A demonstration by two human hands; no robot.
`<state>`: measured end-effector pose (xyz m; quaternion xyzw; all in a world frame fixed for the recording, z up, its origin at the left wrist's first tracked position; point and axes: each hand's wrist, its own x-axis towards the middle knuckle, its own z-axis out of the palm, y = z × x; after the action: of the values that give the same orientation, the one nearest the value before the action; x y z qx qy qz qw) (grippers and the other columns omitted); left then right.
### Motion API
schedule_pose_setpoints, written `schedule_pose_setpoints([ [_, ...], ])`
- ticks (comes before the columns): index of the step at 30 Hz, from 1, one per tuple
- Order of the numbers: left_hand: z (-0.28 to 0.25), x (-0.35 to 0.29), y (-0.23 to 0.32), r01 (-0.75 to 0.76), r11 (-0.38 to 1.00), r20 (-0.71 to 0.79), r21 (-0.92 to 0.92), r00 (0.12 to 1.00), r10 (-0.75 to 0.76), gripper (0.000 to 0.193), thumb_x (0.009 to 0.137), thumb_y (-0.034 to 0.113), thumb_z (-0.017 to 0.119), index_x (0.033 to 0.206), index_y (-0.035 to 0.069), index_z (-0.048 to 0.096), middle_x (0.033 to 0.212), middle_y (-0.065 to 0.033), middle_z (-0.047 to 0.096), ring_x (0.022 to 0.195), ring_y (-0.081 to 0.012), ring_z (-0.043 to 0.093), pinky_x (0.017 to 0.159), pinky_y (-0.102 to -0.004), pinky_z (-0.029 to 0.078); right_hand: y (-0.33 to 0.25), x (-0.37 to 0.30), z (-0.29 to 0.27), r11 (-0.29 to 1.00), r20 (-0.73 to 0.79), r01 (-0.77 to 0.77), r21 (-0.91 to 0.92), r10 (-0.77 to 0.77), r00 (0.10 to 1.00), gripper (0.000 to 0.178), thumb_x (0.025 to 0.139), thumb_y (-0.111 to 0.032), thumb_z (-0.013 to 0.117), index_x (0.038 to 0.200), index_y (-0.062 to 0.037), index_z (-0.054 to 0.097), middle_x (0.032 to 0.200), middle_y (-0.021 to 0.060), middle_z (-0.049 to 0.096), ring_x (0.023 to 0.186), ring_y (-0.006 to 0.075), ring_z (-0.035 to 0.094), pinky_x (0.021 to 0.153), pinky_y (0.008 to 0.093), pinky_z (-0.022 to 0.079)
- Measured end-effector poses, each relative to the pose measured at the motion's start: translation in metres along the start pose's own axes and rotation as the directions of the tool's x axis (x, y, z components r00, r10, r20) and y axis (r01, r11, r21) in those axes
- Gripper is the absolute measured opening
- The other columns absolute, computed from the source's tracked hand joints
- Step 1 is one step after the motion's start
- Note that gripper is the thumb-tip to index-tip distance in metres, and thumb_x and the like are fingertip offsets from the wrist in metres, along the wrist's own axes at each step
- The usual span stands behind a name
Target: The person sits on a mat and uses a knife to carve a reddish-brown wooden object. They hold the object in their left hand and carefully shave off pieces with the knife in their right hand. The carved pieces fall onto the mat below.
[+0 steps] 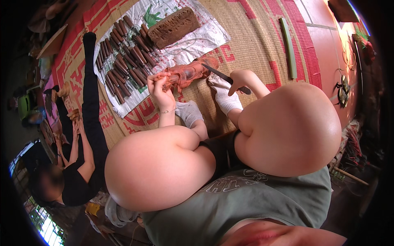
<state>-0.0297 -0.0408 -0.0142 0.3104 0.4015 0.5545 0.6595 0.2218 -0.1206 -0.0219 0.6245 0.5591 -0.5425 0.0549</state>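
Note:
My left hand (161, 91) is wrapped round the near end of a reddish-brown carved wooden figure (188, 74). The figure lies tilted just above the mat, beyond my white-socked feet, its far end pointing right. In my right hand (243, 80) is a long, flat, dark file (223, 74), gripped near its rear end. Its tip reaches the far end of the carving; whether it touches the wood I cannot tell. My bent knees rise between the cameras and my forearms, hiding part of the right arm.
Several wooden-handled chisels (127, 57) lie in rows on a white printed sack (213, 35), beside a rough brown block (174, 28). A grey-green strip (288, 48) rests on the woven mat (250, 39) at right. At left, a co-worker in black (78, 184) holds a small wooden piece (74, 114).

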Motion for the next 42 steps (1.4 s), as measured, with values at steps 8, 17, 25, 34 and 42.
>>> schedule_pose_setpoints([
  [8, -0.004, 0.0, 0.0, -0.004, 1.0, -0.001, 0.006, 1.0, 0.004, 0.015, 0.073, -0.002, 0.047, 0.088, 0.001, 0.047, 0.081, -0.0127, 0.056, 0.082, -0.022, 0.055, 0.08, -0.0326, 0.042, 0.016, -0.008, -0.017, 0.985, -0.097, -0.162, -0.053, 0.157, 0.983, 0.043, 0.075, -0.046, 0.063, 0.071, -0.0031, 0.062, 0.058, 0.0081, 0.056, 0.055, 0.0186, 0.055, 0.051, 0.0324, 0.041],
  [17, -0.002, 0.0, 0.001, -0.001, 1.0, -0.009, 0.008, 1.0, 0.001, 0.014, 0.073, -0.002, 0.047, 0.086, 0.0, 0.047, 0.082, -0.0128, 0.055, 0.082, -0.0217, 0.054, 0.08, -0.0323, 0.042, 0.01, -0.04, -0.04, 0.984, -0.207, -0.101, 0.149, 0.131, 0.97, 0.043, 0.085, -0.043, 0.052, 0.066, -0.0049, 0.058, 0.049, 0.0006, 0.042, 0.045, 0.0123, 0.04, 0.045, 0.0296, 0.033],
  [25, -0.003, -0.001, 0.003, 0.003, 1.0, -0.027, 0.026, 1.0, -0.003, 0.014, 0.073, -0.002, 0.046, 0.087, 0.001, 0.047, 0.082, -0.0133, 0.055, 0.082, -0.0217, 0.054, 0.08, -0.033, 0.043, -0.016, -0.06, -0.054, 0.981, -0.133, -0.17, 0.093, 0.181, 0.974, 0.025, 0.078, -0.029, 0.062, 0.071, -0.0047, 0.064, 0.048, 0.0029, 0.049, 0.043, 0.0121, 0.046, 0.041, 0.0282, 0.034],
  [34, 0.003, 0.002, -0.001, 0.01, 1.0, 0.011, 0.02, 1.0, -0.01, 0.013, 0.073, -0.002, 0.045, 0.086, 0.001, 0.047, 0.081, -0.0129, 0.055, 0.082, -0.0213, 0.054, 0.08, -0.0329, 0.043, -0.018, -0.084, -0.059, 0.972, -0.571, 0.066, 0.224, 0.077, 0.817, 0.016, 0.068, -0.005, 0.066, 0.082, 0.0007, 0.059, 0.06, 0.0102, 0.061, 0.051, 0.0146, 0.059, 0.047, 0.026, 0.044],
  [42, 0.001, -0.001, 0.002, -0.01, 0.999, 0.002, 0.036, 1.0, 0.01, 0.014, 0.073, -0.002, 0.045, 0.086, 0.001, 0.047, 0.082, -0.013, 0.055, 0.081, -0.0216, 0.054, 0.079, -0.0333, 0.042, -0.057, -0.074, -0.048, 0.907, -0.725, 0.355, 0.227, -0.086, 0.684, 0.011, 0.072, -0.006, 0.065, 0.079, 0.0004, 0.06, 0.06, 0.0069, 0.061, 0.053, 0.0107, 0.06, 0.05, 0.0234, 0.046],
])
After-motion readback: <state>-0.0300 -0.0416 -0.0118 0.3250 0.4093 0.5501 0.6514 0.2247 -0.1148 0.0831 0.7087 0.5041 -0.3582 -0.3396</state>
